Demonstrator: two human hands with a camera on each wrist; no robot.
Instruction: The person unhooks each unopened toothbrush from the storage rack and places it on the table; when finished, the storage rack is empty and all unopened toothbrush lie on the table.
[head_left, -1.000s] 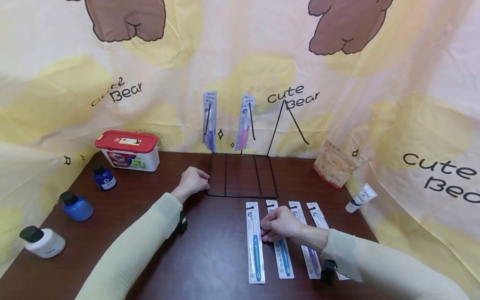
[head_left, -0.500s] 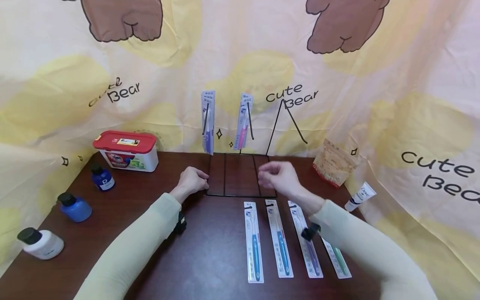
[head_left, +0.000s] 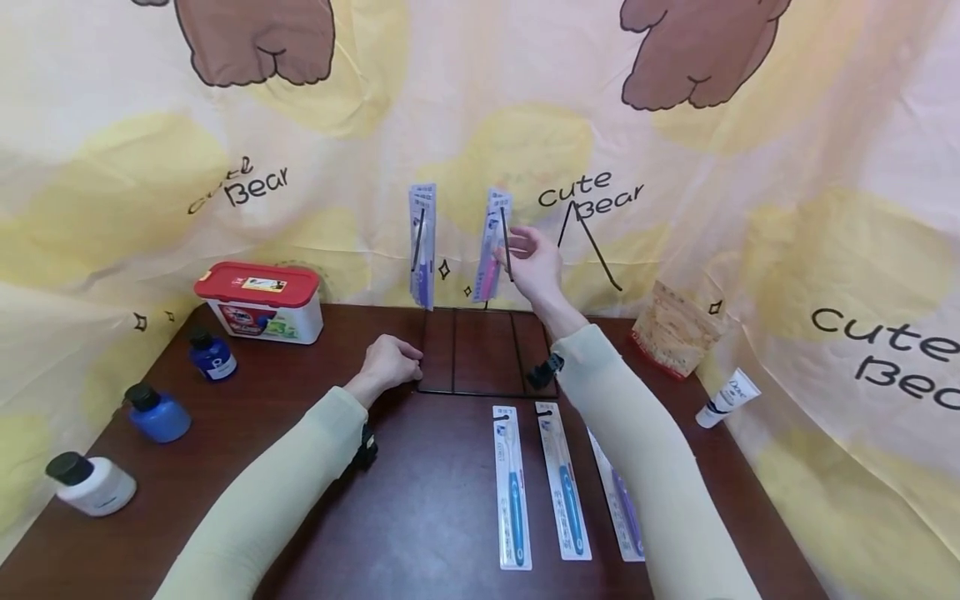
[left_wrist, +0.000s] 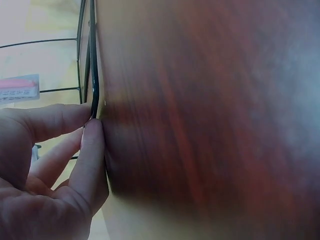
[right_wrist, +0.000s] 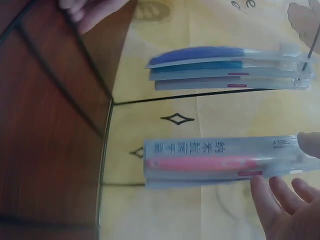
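A black wire display rack [head_left: 487,392] stands at the back of the table, with packaged toothbrushes on two of its hooks. My left hand [head_left: 387,361] pinches the rack's front left corner; in the left wrist view the fingers [left_wrist: 91,137] meet at the bent wire. My right hand [head_left: 537,262] is up at the middle hook and holds the hanging pink-handled toothbrush pack [right_wrist: 200,162] by its edge, thumb over the front. Beside it, several packs with a purple-handled toothbrush [head_left: 423,250] in front hang on the left hook. The right hook [head_left: 596,247] holds no pack.
On the table lie a blue toothbrush pack [head_left: 513,487], a second blue pack [head_left: 564,483] and a purple pack [head_left: 621,500] partly under my right sleeve. Around them stand a red-lidded tub [head_left: 258,302], bottles [head_left: 157,414], a snack pouch [head_left: 675,329] and a white tube [head_left: 727,398].
My right hand has risen from over the toothbrush packs on the table to the middle hook's hanging pack. The left hand has stayed at the rack's corner.
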